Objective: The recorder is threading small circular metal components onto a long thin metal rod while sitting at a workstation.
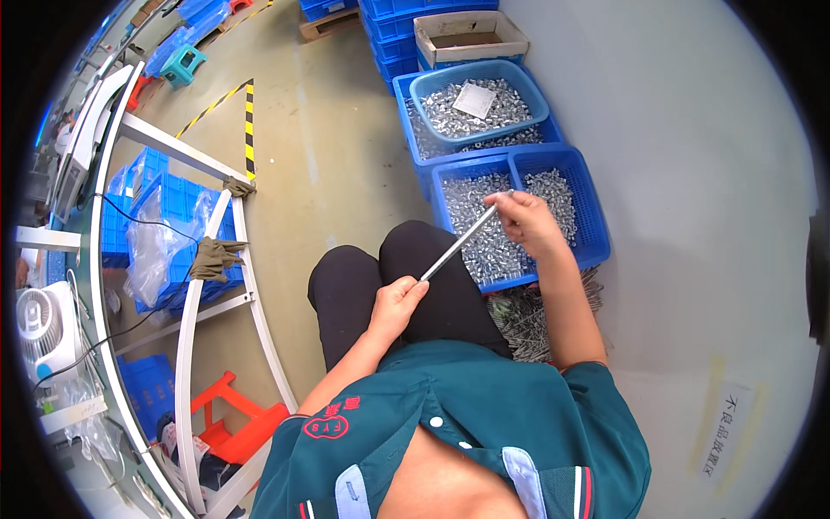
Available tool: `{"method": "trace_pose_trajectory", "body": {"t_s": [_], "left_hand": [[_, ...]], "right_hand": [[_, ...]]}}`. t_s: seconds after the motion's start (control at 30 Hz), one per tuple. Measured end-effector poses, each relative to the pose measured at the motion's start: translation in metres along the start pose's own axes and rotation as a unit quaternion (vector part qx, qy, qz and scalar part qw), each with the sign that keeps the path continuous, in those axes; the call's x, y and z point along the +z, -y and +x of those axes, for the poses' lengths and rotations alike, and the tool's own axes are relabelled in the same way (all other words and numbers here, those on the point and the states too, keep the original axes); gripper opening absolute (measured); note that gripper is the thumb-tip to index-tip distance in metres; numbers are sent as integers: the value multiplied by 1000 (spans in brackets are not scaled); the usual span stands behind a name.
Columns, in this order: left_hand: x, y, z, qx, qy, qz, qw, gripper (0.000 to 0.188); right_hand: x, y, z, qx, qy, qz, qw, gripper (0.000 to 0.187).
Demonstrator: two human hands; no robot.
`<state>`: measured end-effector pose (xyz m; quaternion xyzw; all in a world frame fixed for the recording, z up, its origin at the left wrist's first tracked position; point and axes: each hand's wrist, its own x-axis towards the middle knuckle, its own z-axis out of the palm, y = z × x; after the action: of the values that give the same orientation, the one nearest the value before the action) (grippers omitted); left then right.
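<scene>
A long, thin metal rod [458,244] slants across above my lap, rising toward the right. My left hand [396,306] is closed round its lower end. At the upper end, the fingers of my right hand [529,225] pinch the tip; whether a small part sits between them is hidden. Beneath my right hand stands a divided blue crate [595,203] of small silvery metal pieces [480,251], which look like nuts or sleeves. Between that crate and my right side lies a heap of thin metal rods [524,334].
Behind the divided crate, a light blue basket [538,102] of similar pieces rests on another crate, with a cardboard box [471,43] beyond. A pale wall [692,216] runs along my right. To the left are a white-framed workbench [186,381], a red stool [233,432] and a fan [39,324].
</scene>
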<state>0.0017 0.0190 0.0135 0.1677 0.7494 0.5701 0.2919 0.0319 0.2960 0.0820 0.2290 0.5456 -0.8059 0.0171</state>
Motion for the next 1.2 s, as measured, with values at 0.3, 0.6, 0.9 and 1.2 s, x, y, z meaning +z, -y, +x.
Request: {"method": "trace_pose_trajectory", "body": {"t_s": [0.3, 0.6, 0.9, 1.2], "left_hand": [[0, -1, 2, -11, 8, -21, 1000, 33], [-1, -5, 1, -16, 3, -19, 1000, 33], [0, 0, 0, -9, 6, -9, 1000, 33], [-1, -3, -2, -8, 9, -2, 1000, 28]], "right_hand": [[-28, -61, 10, 91, -58, 271, 957, 25], [-34, -45, 16, 20, -2, 292, 956, 17], [-26, -12, 18, -5, 42, 320, 946, 16], [-7, 5, 8, -38, -21, 17, 999, 8]]}}
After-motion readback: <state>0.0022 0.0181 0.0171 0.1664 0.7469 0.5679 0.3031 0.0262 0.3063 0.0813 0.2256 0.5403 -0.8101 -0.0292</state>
